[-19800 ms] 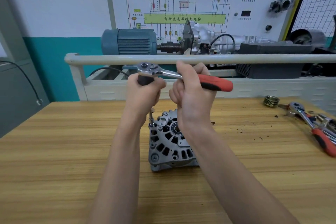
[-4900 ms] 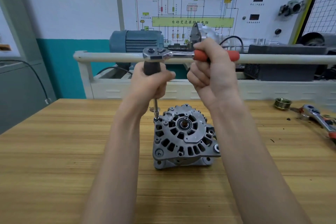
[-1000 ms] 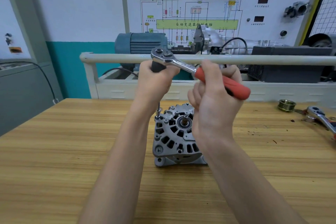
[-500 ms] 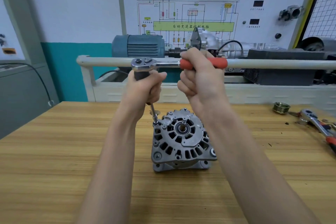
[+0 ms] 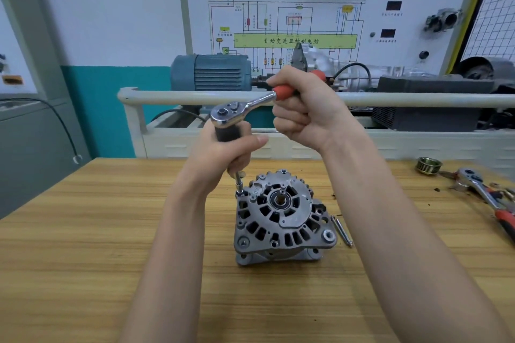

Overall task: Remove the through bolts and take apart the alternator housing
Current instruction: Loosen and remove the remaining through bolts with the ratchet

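Observation:
A grey alternator (image 5: 281,220) stands on the wooden bench (image 5: 83,245), its vented end cap and shaft bearing facing up. A ratchet wrench (image 5: 237,110) with a red handle drives a long extension (image 5: 239,182) whose socket sits on a through bolt at the housing's upper-left corner. My left hand (image 5: 225,153) grips the extension's black upper part under the ratchet head. My right hand (image 5: 303,111) grips the red handle, which points away to the upper right. One removed long bolt (image 5: 342,231) lies on the bench just right of the alternator.
A pulley (image 5: 428,166) and a second red-handled ratchet (image 5: 485,198) with small parts lie at the bench's far right. A pale rail (image 5: 167,97) runs behind the bench, before a blue motor (image 5: 211,72) and a wiring-diagram board (image 5: 292,22).
Over the last second my right hand swung the ratchet handle from pointing right and toward me, through straight right, to angled away. My left hand kept its hold on the extension.

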{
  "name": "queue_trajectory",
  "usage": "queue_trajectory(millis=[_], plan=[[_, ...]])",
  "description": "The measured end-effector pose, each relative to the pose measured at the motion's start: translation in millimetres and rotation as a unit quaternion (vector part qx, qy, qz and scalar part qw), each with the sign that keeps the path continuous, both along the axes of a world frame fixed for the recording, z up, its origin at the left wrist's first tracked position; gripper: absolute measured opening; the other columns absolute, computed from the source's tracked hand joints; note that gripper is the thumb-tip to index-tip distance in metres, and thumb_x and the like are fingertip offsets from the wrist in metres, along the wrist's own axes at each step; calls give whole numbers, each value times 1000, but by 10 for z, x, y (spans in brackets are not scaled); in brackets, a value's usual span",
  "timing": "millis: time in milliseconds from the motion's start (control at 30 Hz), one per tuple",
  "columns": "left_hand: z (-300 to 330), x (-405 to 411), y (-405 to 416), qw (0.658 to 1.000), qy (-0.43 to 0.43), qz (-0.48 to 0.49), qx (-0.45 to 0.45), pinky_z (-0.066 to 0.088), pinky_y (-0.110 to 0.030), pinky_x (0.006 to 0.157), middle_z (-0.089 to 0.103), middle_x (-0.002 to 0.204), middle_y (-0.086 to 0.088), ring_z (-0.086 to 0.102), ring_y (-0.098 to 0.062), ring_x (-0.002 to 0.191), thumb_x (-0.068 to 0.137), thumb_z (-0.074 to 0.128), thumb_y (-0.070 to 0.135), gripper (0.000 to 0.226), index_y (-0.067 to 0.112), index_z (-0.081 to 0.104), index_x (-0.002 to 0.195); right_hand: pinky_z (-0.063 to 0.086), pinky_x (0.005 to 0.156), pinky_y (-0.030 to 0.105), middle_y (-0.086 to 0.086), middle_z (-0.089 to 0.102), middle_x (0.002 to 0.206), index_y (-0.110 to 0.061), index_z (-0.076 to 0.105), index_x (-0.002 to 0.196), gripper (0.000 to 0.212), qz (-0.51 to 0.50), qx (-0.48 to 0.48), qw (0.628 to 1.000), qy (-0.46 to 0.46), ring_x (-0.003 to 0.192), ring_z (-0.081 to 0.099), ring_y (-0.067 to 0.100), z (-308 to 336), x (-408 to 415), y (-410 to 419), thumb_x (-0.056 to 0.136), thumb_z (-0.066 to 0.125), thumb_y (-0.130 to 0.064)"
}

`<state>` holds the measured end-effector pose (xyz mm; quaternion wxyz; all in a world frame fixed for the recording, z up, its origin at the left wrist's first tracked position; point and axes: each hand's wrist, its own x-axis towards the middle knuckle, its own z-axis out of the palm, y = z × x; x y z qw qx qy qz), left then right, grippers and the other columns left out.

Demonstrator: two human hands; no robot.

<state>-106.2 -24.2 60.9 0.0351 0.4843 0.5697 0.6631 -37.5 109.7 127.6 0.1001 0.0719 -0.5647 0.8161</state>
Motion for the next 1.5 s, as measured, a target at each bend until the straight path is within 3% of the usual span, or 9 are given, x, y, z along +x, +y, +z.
queue_trajectory(millis=[100, 300, 367, 533, 667, 933, 1067, 1267, 1500], plan=[[11, 14, 50, 998, -39, 36, 32, 18, -22, 41, 29, 39, 8, 22, -11, 35, 76, 64, 12, 45, 25, 40, 40, 12, 33, 15, -8, 20, 31, -20, 30, 47, 51, -50, -64, 995, 54, 27, 12, 6, -147, 72, -62, 90, 51, -3], [13, 123, 363, 948, -108, 270, 131, 18, -24, 46, 27, 46, 5, 20, -11, 45, 82, 59, -2, 44, 20, 36, 51, 19, 35, 16, -8, 28, 37, -16, 35, 61, 40, -222, -158, 946, 174, 31, 19, 7, -568, 294, -355, 86, 58, 3], [-1, 100, 313, 960, -81, 246, 109, 22, -22, 45, 30, 43, 6, 23, -10, 42, 78, 63, 4, 41, 19, 38, 49, 19, 35, 15, -9, 28, 35, -17, 33, 61, 40, -205, -146, 954, 161, 30, 19, 7, -516, 285, -300, 86, 57, 2], [-31, 7, 64, 999, 3, 4, 33, 26, -17, 42, 35, 39, 8, 26, -11, 34, 69, 67, 16, 32, 24, 47, 46, 13, 31, 16, -8, 18, 30, -21, 30, 41, 54, -55, -67, 996, 31, 27, 12, 6, -162, 102, 21, 89, 50, -7], [-22, 24, 56, 999, 3, 33, -1, 25, -17, 42, 33, 40, 10, 24, -11, 35, 72, 70, 15, 37, 25, 47, 44, 11, 32, 17, -8, 18, 30, -21, 29, 39, 56, -15, -39, 999, 15, 27, 11, 6, -88, 29, 45, 90, 48, -8], [-20, 161, 397, 948, -56, 285, 130, 21, -26, 46, 28, 48, 0, 23, -13, 47, 79, 60, -4, 36, 7, 40, 52, 18, 35, 16, -9, 23, 34, -17, 30, 63, 39, -217, -184, 945, 159, 30, 16, 6, -583, 287, -273, 89, 54, 0], [-13, 159, 314, 967, -27, 235, 91, 23, -22, 45, 30, 47, -2, 25, -15, 45, 71, 64, 7, 35, -2, 38, 50, 16, 35, 16, -9, 21, 33, -16, 29, 60, 40, -177, -159, 963, 122, 30, 14, 7, -479, 273, -148, 89, 53, -3], [0, 71, 34, 998, 16, -2, -68, 27, -18, 42, 35, 42, 8, 29, -10, 38, 70, 72, 20, 36, 23, 46, 46, 12, 31, 17, -8, 18, 30, -20, 29, 39, 57, -9, -16, 1000, 11, 27, 12, 6, -109, 67, 112, 91, 49, -9], [14, 110, 260, 974, -72, 202, 68, 24, -22, 45, 32, 44, 5, 26, -11, 41, 80, 64, 3, 43, 18, 40, 48, 15, 34, 14, -9, 19, 32, -17, 26, 60, 41, -125, -134, 977, 105, 28, 13, 6, -404, 174, -69, 90, 50, -2]])
